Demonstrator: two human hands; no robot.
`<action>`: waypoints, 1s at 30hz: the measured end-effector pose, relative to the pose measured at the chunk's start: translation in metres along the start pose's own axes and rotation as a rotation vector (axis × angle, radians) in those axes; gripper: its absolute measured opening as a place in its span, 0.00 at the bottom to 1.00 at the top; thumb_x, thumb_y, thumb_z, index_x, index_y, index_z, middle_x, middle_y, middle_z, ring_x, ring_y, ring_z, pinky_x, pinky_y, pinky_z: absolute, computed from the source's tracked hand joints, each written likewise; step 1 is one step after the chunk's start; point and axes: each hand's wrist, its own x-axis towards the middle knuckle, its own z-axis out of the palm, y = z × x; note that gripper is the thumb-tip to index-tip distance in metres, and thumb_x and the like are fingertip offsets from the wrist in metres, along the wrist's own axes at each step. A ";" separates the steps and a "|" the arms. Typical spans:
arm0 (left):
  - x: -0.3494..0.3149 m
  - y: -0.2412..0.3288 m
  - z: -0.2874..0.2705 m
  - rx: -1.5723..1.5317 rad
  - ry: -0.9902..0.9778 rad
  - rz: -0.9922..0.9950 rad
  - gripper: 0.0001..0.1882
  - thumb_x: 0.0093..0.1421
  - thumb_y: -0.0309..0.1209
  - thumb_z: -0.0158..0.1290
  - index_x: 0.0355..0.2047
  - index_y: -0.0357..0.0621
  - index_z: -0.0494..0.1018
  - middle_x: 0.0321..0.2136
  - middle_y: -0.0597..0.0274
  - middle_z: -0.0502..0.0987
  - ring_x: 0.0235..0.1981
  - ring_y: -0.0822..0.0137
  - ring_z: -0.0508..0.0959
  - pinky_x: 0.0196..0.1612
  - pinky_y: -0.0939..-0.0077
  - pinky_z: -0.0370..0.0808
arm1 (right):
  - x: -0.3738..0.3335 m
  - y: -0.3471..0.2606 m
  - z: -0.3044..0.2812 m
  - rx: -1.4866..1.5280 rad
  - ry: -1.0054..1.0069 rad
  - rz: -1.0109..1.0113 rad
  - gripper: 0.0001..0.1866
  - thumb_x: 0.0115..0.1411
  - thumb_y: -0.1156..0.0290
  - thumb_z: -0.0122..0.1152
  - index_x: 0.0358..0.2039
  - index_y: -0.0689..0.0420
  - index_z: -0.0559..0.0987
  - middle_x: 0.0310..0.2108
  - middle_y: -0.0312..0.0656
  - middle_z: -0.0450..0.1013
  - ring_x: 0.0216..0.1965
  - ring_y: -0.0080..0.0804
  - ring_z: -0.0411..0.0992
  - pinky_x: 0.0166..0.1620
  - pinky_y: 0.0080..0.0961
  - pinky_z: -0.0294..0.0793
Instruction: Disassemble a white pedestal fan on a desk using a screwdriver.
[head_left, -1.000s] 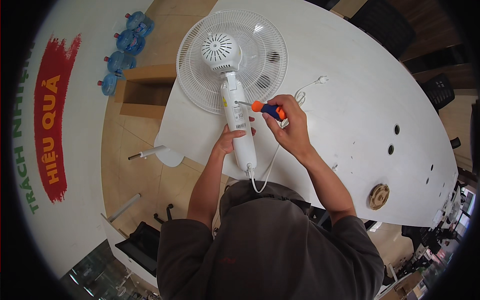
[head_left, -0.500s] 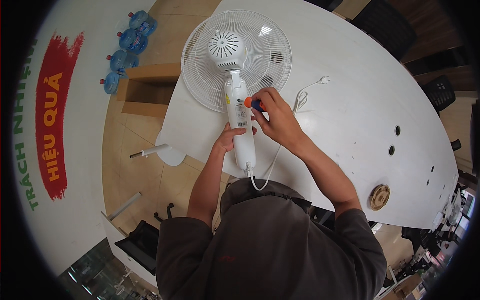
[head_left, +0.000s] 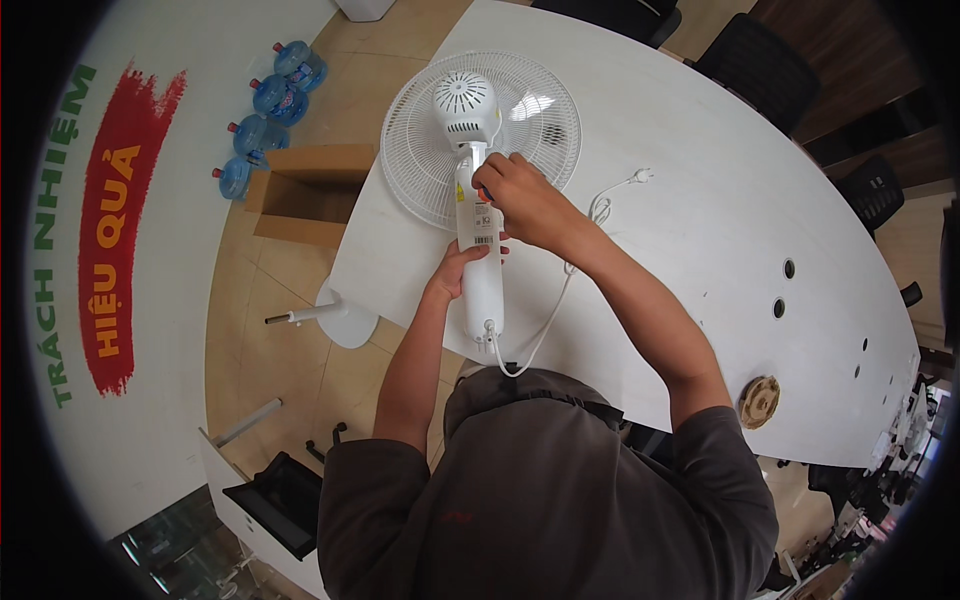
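The left hand [head_left: 460, 268] wraps the fan neck [head_left: 484, 298]; farther up it, the right hand [head_left: 527, 203] curls around a mostly hidden screwdriver [head_left: 485, 195].

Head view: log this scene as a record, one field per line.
Fan: over the white table, back side up
Left hand: around the fan's white stem
Right hand: grips an orange-handled tool, mostly hidden, at the stem
Cord: runs from the stem's near end; plug on table
Floor, left: open cardboard box, blue water bottles
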 end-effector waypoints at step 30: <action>0.014 0.013 0.039 1.384 0.615 0.495 0.58 0.46 0.31 0.65 0.68 0.39 0.38 0.60 0.39 0.56 0.58 0.40 0.66 0.54 0.54 0.72 | 0.003 0.012 -0.001 0.104 -0.073 0.258 0.16 0.59 0.71 0.61 0.44 0.62 0.69 0.41 0.53 0.65 0.39 0.52 0.73 0.38 0.41 0.75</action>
